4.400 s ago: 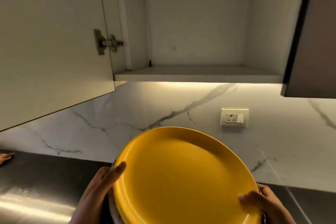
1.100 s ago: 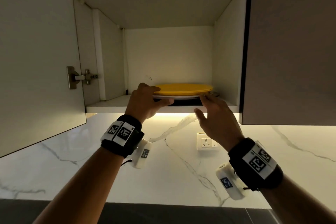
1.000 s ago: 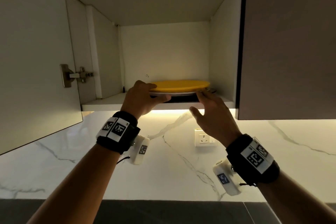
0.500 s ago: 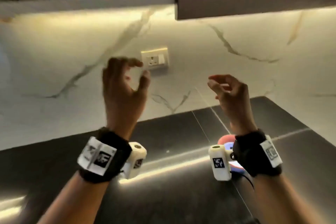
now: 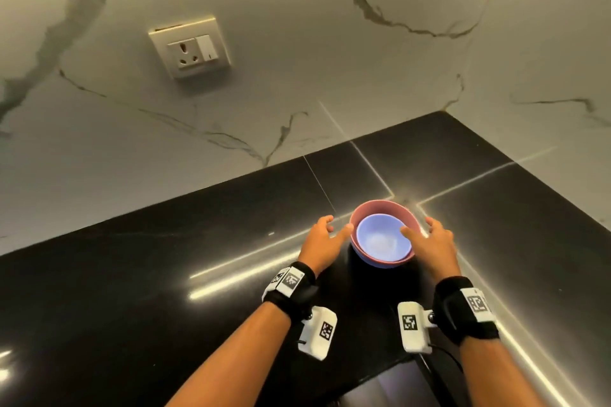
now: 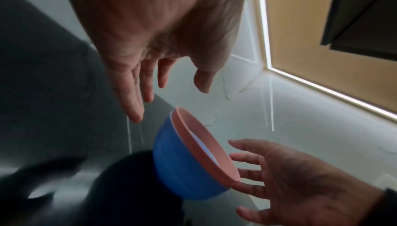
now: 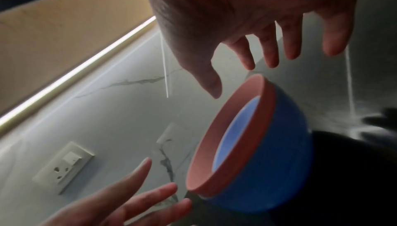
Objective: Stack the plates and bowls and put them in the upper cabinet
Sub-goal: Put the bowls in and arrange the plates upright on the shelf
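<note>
A stack of nested bowls stood on the countertop, near the corner where the two backsplash walls met. The left hand lay just left of the stack and the right hand just right of it, fingers spread, flanking the rim. A wall socket sat on the rear backsplash, behind and left of the stack, well apart from it.

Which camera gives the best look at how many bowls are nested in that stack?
The right wrist view: it shows the bowl stack side-on, with a blue outer bowl, a pink rim and a pale blue inside. The left wrist view is similar but steeper. The head view looks down, hiding the blue outer wall.
</note>
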Motion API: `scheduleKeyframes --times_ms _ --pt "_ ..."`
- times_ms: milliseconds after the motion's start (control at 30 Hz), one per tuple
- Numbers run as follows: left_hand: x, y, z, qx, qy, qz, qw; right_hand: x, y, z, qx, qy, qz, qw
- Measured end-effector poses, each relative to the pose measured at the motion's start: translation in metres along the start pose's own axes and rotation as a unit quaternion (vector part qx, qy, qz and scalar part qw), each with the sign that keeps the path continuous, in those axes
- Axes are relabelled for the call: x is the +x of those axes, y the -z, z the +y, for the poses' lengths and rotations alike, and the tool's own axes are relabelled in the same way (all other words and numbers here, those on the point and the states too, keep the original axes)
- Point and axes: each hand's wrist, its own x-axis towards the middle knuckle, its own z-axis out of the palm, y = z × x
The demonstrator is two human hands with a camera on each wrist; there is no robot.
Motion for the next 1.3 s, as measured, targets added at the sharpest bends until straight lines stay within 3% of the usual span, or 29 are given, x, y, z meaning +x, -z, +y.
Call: scheduleKeyframes --times_ms 133,200,467,667,767,933,1167,1300 --pt "0.014 -0.028 -0.006 -0.137 0.081 -0.078 0.984 0.016 -0.014 0.029 0.108 0.013 -0.064 0.992" --pt "0.016 -0.035 -0.004 -0.176 0.083 -0.101 0.976 0.019 -0.020 0.034 0.147 0.031 -0.085 0.985" --pt "0.008 -0.029 0.007 -0.214 0.042 -0.135 0.967 0.022 -0.029 0.033 0.169 0.058 -0.100 0.979" --pt "-0.024 0.038 0.016 -0.164 -0.054 -0.145 0.974 -0.013 -0.024 -0.035 0.165 0.159 -0.150 0.962" --pt "-0.048 0.091 0.022 -0.139 -0.135 -0.108 0.975 -0.036 -0.032 -0.089 0.193 0.234 -0.204 0.931" --pt "-0.100 0.180 0.040 -0.142 -0.220 -0.027 0.965 -0.091 -0.052 -0.176 0.189 0.292 -0.320 0.882" --pt "-0.194 0.295 0.036 -0.116 -0.255 0.116 0.953 -0.185 -0.077 -0.268 0.152 0.443 -0.386 0.795" --pt "-0.240 0.334 0.038 -0.112 -0.280 0.179 0.937 -0.232 -0.082 -0.307 0.133 0.493 -0.399 0.762"
